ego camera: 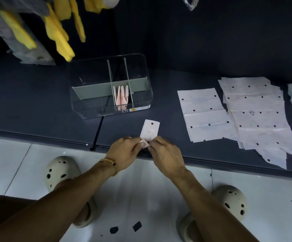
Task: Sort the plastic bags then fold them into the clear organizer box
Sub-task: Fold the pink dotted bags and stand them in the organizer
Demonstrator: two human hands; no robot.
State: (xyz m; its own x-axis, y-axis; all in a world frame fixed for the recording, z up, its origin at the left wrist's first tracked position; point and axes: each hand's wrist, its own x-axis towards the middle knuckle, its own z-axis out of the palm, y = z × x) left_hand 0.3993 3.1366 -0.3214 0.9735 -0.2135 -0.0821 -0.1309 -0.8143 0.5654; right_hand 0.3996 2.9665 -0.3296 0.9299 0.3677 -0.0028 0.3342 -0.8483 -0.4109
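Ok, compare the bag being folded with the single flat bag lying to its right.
The bag in the hands is folded into a narrow strip, its near end pinched by both hands; the flat bag lies spread open, untouched. The strip shows one black dot, the flat bag many. Both are pale translucent plastic.

Clear rectangular plastic organizer box (110, 86) with grey dividers sits upper centre, a few folded pinkish bags (121, 94) upright in its middle front compartment. Narrow folded white dotted plastic bag strip (150, 130) lies centre frame, near end pinched. Flat white dotted bags: single sheet (205, 114) centre right, overlapping stack (258, 116) further right.
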